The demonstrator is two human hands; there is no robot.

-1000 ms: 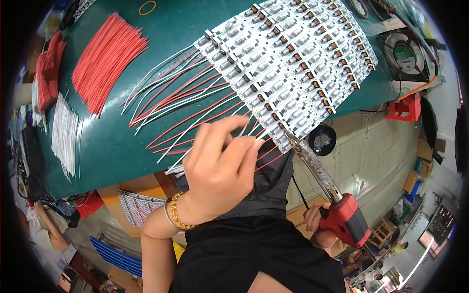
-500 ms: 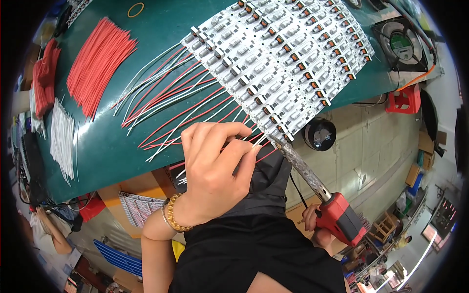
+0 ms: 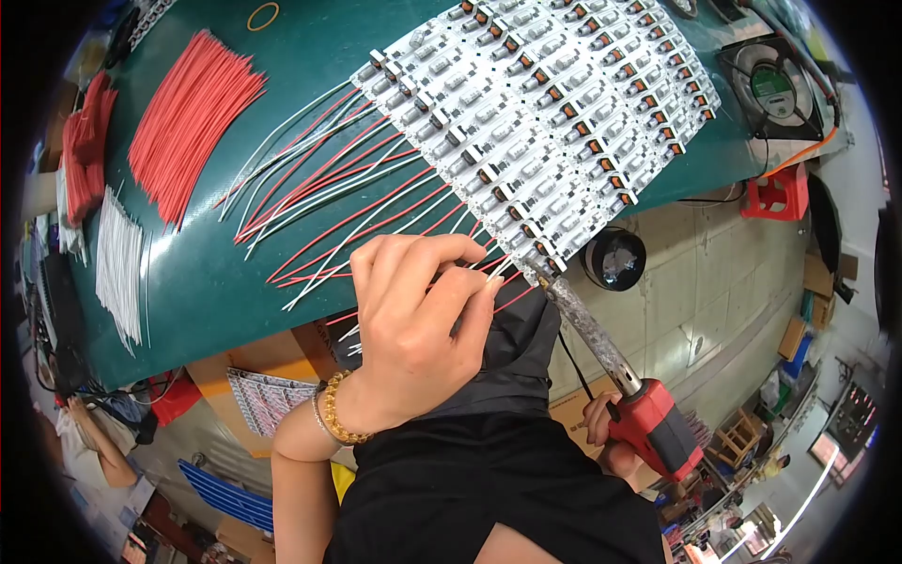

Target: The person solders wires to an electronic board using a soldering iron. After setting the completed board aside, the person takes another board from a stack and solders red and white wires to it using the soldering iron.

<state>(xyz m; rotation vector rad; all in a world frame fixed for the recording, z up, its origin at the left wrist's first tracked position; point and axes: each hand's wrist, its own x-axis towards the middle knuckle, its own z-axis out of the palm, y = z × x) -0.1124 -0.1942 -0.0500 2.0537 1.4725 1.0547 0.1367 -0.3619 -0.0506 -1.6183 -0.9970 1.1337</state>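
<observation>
My left hand (image 3: 413, 315) pinches a white wire (image 3: 497, 271) between thumb and forefinger, close to the near corner of the circuit board panel (image 3: 536, 141). This white panel carries rows of small components, and red and white wires trail from its left edge. In my right hand (image 3: 606, 434) is a red and black soldering gun (image 3: 653, 428), its long metal barrel pointing up and left. The gun's tip sits at the panel's near corner, just right of my left fingertips. Whether the tip touches a solder pad is too small to tell.
On the green table (image 3: 310, 47) lie a bundle of red wires (image 3: 193, 127) and a bundle of white wires (image 3: 119, 268). A black fan (image 3: 770, 87) stands far right. Below the panel's edge is a round black object (image 3: 615, 258), and a red stool (image 3: 776, 193) stands beyond.
The soldering gun's barrel and tip have shifted slightly to the right. The panel has moved very slightly the same way. My left hand keeps its pinch, almost still.
</observation>
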